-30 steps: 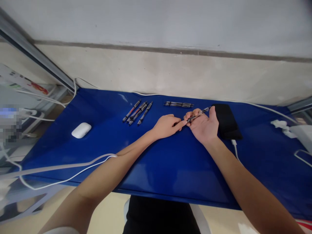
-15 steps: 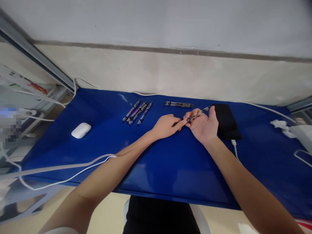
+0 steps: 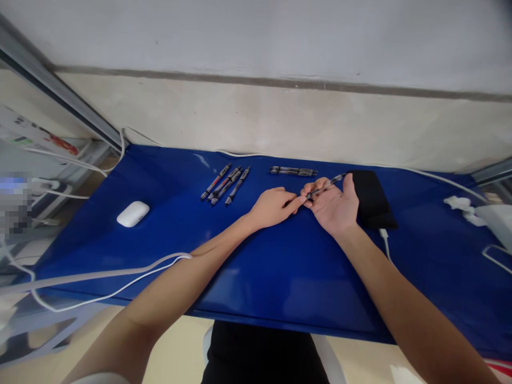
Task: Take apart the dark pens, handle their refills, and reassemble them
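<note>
A pen (image 3: 328, 184) with a clear barrel and dark ends slants across the fingers of my right hand (image 3: 335, 205), which is turned palm up. Its fingers curl about the pen's lower part, and the thumb stands near the upper end. My left hand (image 3: 276, 207), palm down, pinches the pen's lower tip between thumb and fingers; the tip itself is mostly hidden. Beyond my hands a small group of similar pens (image 3: 294, 171) lies sideways. Left of them, several more pens (image 3: 226, 184) lie slanted side by side.
The blue table (image 3: 256, 282) carries a white earbud case (image 3: 133, 214) at left. By my right hand lies a black phone-like slab (image 3: 370, 200) with a white cable (image 3: 384, 240). Another white cable (image 3: 120, 290) reaches my left forearm. A pale wall (image 3: 256, 117) stands behind.
</note>
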The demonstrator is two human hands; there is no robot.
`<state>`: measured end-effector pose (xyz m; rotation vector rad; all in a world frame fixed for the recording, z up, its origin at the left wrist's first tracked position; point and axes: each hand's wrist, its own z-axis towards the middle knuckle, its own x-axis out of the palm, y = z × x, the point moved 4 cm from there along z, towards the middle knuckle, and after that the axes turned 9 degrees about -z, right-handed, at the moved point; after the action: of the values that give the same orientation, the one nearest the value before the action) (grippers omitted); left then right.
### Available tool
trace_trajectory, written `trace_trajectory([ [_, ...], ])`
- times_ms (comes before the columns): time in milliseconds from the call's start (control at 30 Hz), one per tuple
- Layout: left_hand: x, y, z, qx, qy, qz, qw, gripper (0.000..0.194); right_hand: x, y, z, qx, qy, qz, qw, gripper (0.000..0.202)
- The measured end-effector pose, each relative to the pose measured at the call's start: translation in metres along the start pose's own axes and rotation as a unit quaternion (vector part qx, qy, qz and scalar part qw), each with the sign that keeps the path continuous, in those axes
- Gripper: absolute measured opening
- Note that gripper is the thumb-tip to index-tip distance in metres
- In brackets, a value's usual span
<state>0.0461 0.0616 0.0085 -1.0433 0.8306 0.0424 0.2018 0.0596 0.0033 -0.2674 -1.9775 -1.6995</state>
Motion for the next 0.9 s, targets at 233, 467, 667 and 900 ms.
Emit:
trace_trajectory([
  [233,0.0004,0.0002,0.0003,-0.004,0.001,0.005,1.000,0.052,0.0017,0.0013,-0.0003,0.000,-0.011,-0.014,1.000,0.063],
  [467,0.0002,-0.0012,0.0000,-0.002,0.004,0.005,1.000,0.053,-0.0003,0.0002,0.0002,0.002,-0.011,-0.015,1.000,0.062],
  [667,0.0007,-0.0005,-0.0001,0.002,0.001,0.004,1.000,0.053,0.0003,0.0003,0.0002,0.002,-0.006,-0.002,1.000,0.061],
  [900,0.0016,0.0001,0.0001,0.004,0.001,0.011,1.000,0.051,0.0023,0.0007,-0.0005,-0.004,-0.002,-0.009,1.000,0.062],
])
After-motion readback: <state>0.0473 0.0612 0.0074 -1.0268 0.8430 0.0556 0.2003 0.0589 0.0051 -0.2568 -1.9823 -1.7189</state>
